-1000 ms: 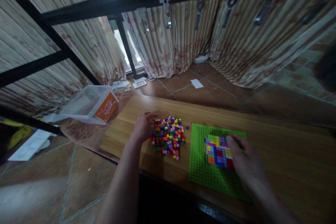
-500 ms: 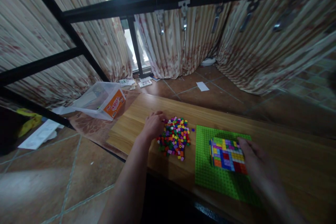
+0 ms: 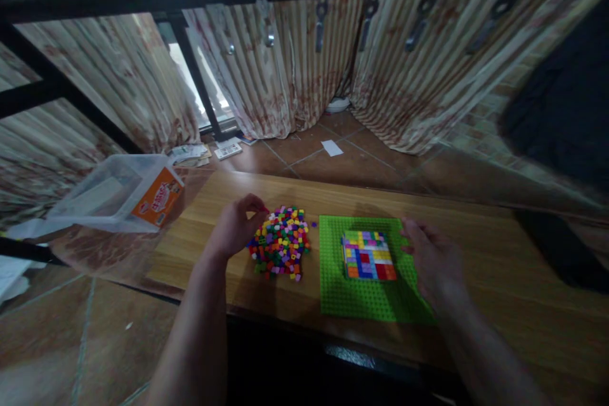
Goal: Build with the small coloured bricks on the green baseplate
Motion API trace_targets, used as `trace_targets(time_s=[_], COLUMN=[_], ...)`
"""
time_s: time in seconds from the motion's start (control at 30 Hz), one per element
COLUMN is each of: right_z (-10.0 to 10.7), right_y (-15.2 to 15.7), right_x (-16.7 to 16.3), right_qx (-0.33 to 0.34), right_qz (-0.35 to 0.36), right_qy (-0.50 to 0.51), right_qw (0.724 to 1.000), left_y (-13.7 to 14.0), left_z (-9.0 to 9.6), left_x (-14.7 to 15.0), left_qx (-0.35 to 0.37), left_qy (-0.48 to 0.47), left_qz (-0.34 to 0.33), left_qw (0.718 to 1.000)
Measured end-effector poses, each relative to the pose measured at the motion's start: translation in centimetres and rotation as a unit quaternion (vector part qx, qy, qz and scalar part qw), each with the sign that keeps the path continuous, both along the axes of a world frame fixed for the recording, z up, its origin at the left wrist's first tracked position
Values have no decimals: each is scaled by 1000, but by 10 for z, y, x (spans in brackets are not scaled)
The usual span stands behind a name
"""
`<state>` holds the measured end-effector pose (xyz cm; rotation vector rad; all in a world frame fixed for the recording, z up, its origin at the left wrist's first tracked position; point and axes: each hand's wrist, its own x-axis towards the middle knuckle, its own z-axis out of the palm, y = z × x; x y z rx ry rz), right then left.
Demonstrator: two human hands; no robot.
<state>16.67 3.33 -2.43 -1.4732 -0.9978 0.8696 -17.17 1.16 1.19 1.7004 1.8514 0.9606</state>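
In the head view, the left hand (image 3: 234,227), at ten o'clock of the brick pile (image 3: 284,241), has a narrow grip on a red brick (image 3: 265,209). At the pile's three o'clock, the multicoloured block (image 3: 368,259) sits on the green baseplate (image 3: 335,298); the right hand (image 3: 435,261), grip loosely parted, hovers just beside.

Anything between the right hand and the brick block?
Nothing visible. The right hand is apart from the brick block, with only bare green board between them. The brick pile is on the block's other side.
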Motion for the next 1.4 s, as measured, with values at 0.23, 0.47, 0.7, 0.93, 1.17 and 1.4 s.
trace_targets(time_s=[0.23,0.47,0.7,0.93,1.17,1.4], right_z=[27,35,36,36,36,25], right_y=[-3,-24,-35,-36,-30,-32], right_x=[-3,-11,-15,-17,-5,10], right_qx=[68,128,163,206,154,50], right_qz=[-9,131,244,237,158,121], right_qy=[82,-45,-136,-206,-231,-238], right_qw=[994,982,946,927,948,962], left_y=[-4,-9,-9,-8,-5,3], left_z=[8,8,4,2,-2,-14], left_x=[81,142,159,165,162,149], left_qx=[18,-18,-54,-52,-33,8], left_qy=[-279,-406,-420,-389,-358,-207], left_qz=[-128,-88,-107,-123,-136,-25], left_qw=[952,909,900,911,923,978])
